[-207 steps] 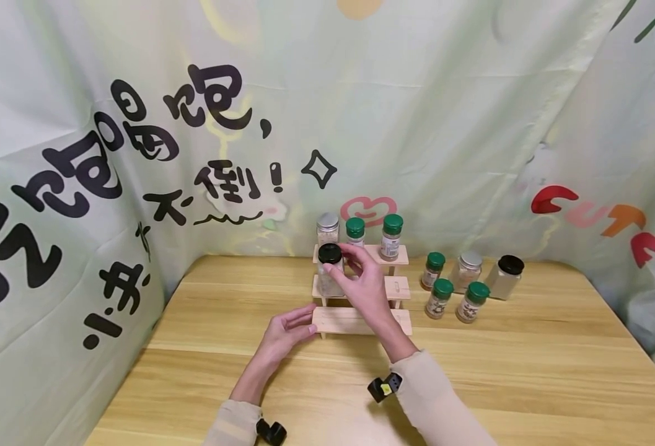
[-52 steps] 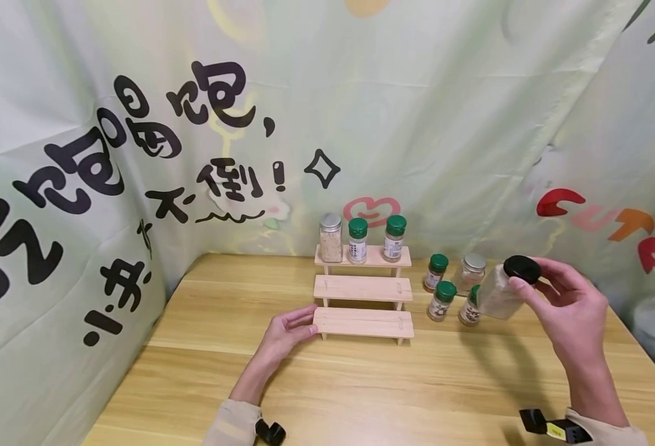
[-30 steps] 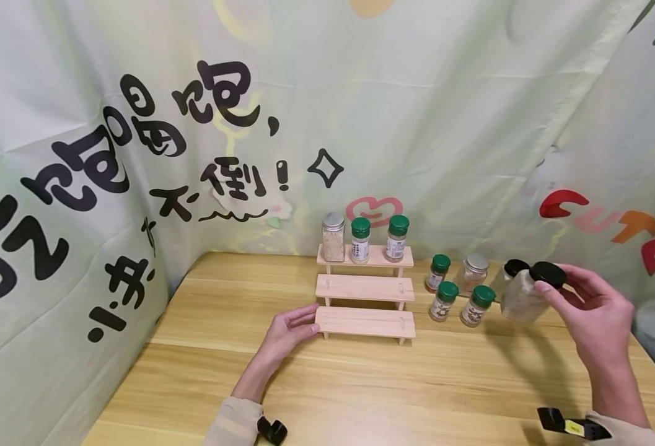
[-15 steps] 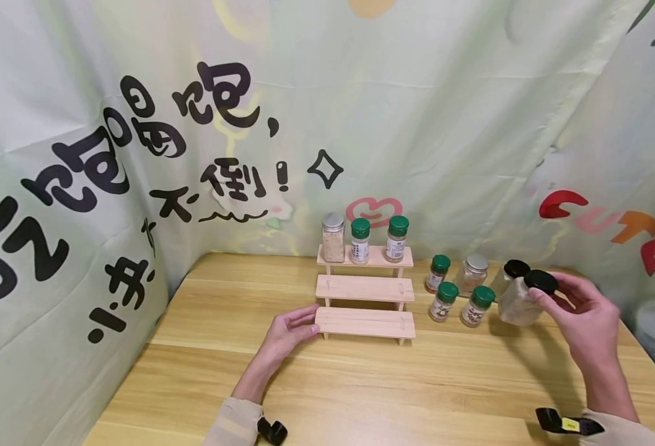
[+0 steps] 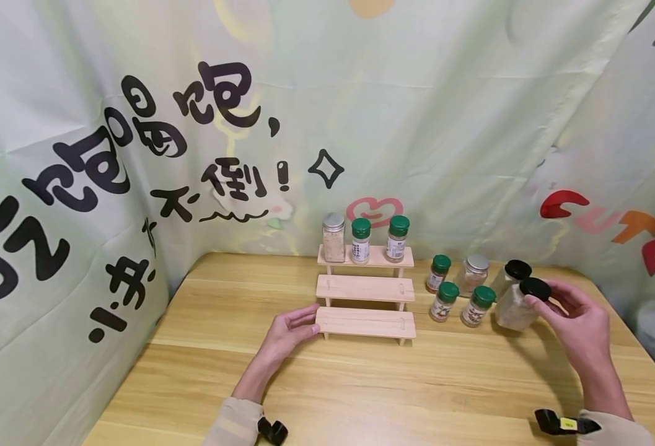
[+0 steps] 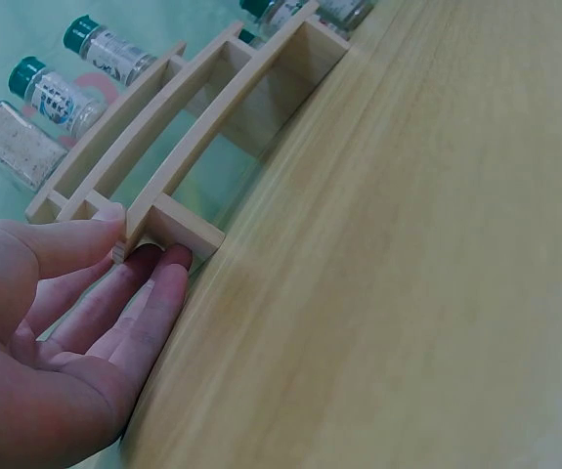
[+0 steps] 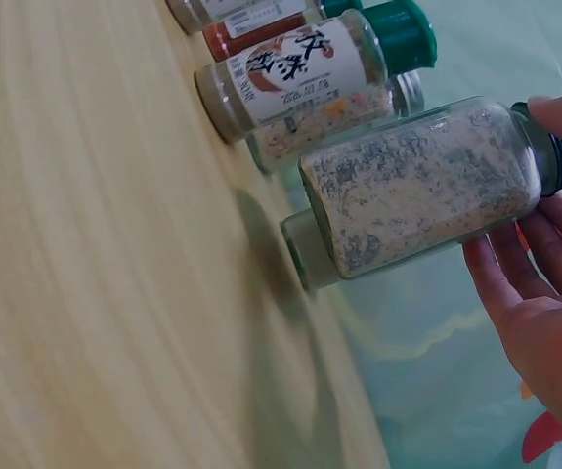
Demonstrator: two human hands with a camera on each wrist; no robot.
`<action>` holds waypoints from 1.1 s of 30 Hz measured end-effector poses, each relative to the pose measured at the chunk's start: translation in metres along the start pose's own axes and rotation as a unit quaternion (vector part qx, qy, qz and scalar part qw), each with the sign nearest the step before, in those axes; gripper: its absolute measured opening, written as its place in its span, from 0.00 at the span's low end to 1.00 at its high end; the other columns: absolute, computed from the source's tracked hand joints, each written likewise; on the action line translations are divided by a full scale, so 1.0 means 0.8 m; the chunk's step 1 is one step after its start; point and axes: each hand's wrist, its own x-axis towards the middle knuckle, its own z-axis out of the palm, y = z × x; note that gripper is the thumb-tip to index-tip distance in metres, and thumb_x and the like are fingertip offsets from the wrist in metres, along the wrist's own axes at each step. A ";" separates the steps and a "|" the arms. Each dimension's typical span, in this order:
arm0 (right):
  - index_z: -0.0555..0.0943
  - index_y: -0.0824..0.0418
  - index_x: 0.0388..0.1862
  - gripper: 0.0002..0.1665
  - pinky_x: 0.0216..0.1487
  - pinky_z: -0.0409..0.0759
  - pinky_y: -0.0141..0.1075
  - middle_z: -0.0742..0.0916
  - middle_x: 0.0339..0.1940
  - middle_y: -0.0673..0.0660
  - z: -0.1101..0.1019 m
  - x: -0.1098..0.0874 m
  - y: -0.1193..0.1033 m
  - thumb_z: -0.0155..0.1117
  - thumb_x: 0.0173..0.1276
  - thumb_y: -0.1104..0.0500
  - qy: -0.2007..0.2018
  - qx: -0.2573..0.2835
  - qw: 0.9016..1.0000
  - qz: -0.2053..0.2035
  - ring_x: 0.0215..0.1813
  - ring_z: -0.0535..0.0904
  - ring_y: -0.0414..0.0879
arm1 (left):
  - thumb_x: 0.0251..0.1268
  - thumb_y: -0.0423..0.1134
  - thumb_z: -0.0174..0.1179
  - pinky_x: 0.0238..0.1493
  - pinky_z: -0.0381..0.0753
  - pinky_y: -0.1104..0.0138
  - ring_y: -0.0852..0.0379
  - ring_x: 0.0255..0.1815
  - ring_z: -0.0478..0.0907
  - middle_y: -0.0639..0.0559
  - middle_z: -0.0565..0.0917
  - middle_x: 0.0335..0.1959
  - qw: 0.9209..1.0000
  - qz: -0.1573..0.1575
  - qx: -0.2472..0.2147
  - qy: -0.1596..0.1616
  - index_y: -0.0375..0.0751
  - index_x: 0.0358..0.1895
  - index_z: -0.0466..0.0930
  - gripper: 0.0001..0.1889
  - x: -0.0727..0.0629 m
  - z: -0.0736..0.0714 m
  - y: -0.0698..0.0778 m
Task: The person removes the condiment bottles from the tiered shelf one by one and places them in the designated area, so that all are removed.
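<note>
My right hand (image 5: 578, 322) grips a glass spice jar (image 5: 515, 308) by its black lid, at the right of the table. Pale, grey-flecked contents fill this jar (image 7: 422, 186), and its base hangs slightly above the wood in the right wrist view. A second black-lidded jar (image 5: 507, 277) stands just behind it, partly hidden. On the left, my left hand (image 5: 284, 334) pinches the end of the lowest tier of a three-step wooden rack (image 5: 365, 322), thumb above and fingers below (image 6: 168, 293). Its top tier bears a silver-lidded jar (image 5: 334, 240) and two green-lidded shakers (image 5: 396, 240).
Right of the rack, three green-lidded shakers (image 5: 474, 310) and a silver-lidded jar (image 5: 472, 277) stand close together, beside the held jar. A printed curtain (image 5: 444, 124) hangs behind the wooden table (image 5: 360, 390).
My right hand has taken the black-lidded jar from the rack's middle tier to the right side of the table, and lowered it there. My left hand has stayed at the rack.
</note>
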 end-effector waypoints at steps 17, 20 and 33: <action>0.82 0.71 0.54 0.24 0.52 0.81 0.18 0.89 0.46 0.45 -0.010 -0.003 0.024 0.69 0.58 0.83 -0.026 -0.013 1.000 0.000 0.51 0.84 0.31 | 0.66 0.27 0.67 0.60 0.84 0.60 0.43 0.61 0.82 0.31 0.77 0.66 1.000 -0.006 -0.011 0.002 0.30 0.71 0.71 0.30 0.001 0.001 0.000; 0.83 0.69 0.53 0.24 0.52 0.80 0.17 0.89 0.46 0.44 -0.011 -0.004 0.025 0.68 0.59 0.83 -0.027 -0.012 1.000 0.000 0.52 0.84 0.31 | 0.66 0.26 0.67 0.60 0.85 0.60 0.43 0.60 0.82 0.30 0.77 0.66 1.000 -0.008 -0.013 0.003 0.29 0.71 0.71 0.30 0.002 0.001 0.001; 0.78 0.70 0.62 0.29 0.56 0.78 0.18 0.86 0.53 0.47 -0.010 -0.003 0.018 0.65 0.63 0.82 -0.066 0.019 0.998 0.011 0.56 0.81 0.32 | 0.66 0.26 0.67 0.60 0.85 0.60 0.43 0.60 0.82 0.30 0.77 0.65 1.000 -0.013 -0.011 0.007 0.30 0.71 0.72 0.30 0.000 0.000 -0.001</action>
